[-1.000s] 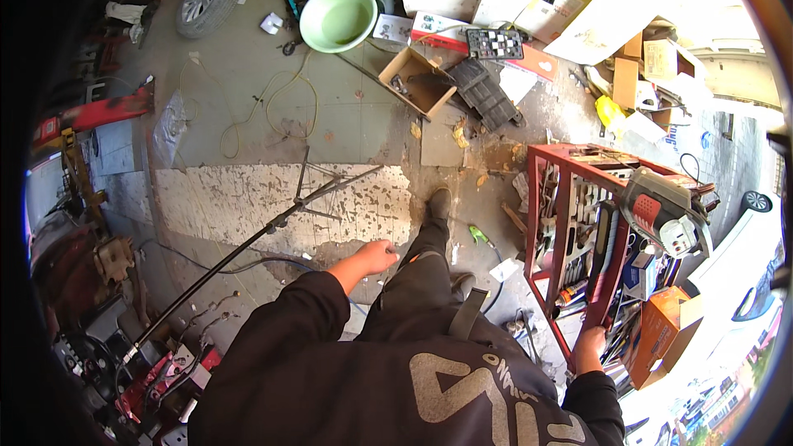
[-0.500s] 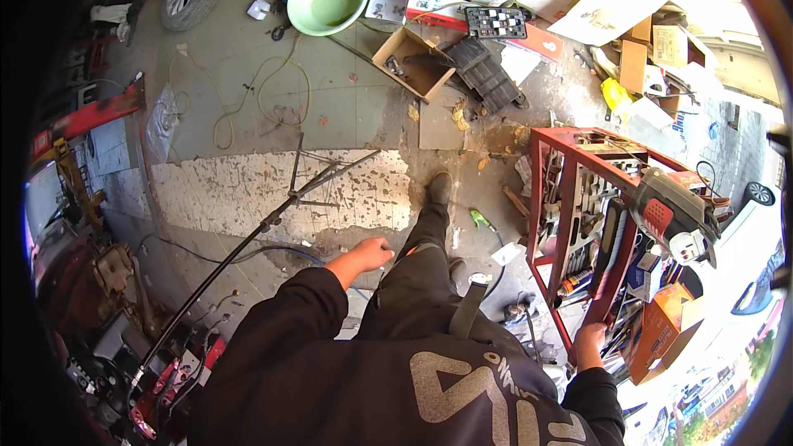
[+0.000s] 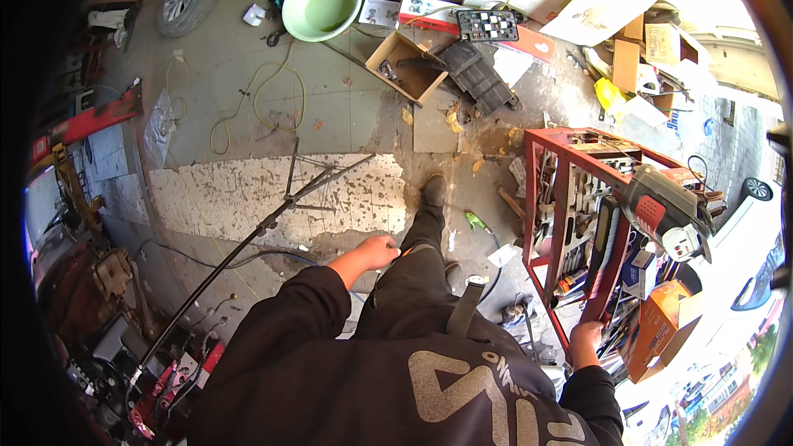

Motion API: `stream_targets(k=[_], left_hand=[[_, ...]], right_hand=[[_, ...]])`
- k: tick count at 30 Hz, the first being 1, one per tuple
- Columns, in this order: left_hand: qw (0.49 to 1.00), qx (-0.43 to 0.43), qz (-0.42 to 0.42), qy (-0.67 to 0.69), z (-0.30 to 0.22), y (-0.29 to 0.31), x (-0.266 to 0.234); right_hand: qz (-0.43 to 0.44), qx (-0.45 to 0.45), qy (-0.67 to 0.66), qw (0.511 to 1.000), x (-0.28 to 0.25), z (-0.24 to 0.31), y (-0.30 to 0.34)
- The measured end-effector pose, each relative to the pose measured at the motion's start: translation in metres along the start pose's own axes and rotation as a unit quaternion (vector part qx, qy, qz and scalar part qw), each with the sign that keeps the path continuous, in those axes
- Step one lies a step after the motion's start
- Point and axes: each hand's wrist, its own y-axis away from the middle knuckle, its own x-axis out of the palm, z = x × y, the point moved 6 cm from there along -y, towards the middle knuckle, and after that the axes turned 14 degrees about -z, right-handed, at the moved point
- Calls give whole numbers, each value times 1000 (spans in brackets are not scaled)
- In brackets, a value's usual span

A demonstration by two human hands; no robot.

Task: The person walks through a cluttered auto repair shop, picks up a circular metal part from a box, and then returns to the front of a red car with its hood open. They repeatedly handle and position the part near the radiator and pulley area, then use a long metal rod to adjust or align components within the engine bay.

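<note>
Two hands in view here, and they're well apart. Our right hand (image 3: 585,339) is down at the near lower corner of the red tool rack (image 3: 570,198), fingers curled around the rack's front post. That rack stands upright on the floor (image 3: 330,107), its long axis running vertical, so in this fisheye view it stretches from our hand up and away toward the far clutter, open face toward us and packed with tools. An angle grinder (image 3: 665,211) lies on the rack's right side, body pointing off to the right.

Our left hand (image 3: 376,252) hangs over our dark trouser leg (image 3: 417,281), fingers loosely bent together, not gripping anything we can make out; can't tell if it's touching the leg. A long black rod (image 3: 248,239) runs diagonally across the pale patch of floor, from the lower left up toward the middle. A green basin (image 3: 320,4) sits at the far edge of the floor beside a cardboard box (image 3: 405,66).
</note>
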Motion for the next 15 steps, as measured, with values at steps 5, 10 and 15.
stream_targets(k=[5, 10, 15], left_hand=[[1000, -3, 8, -3, 7, 1, 4], [999, -15, 18, -46, 18, 5, 6], [997, -29, 32, -69, 12, 5, 3]], right_hand=[[-19, 21, -45, 999, -11, 2, 6], [-25, 12, -69, 997, -18, 2, 12], [-19, -6, -68, 997, -23, 3, 13]])
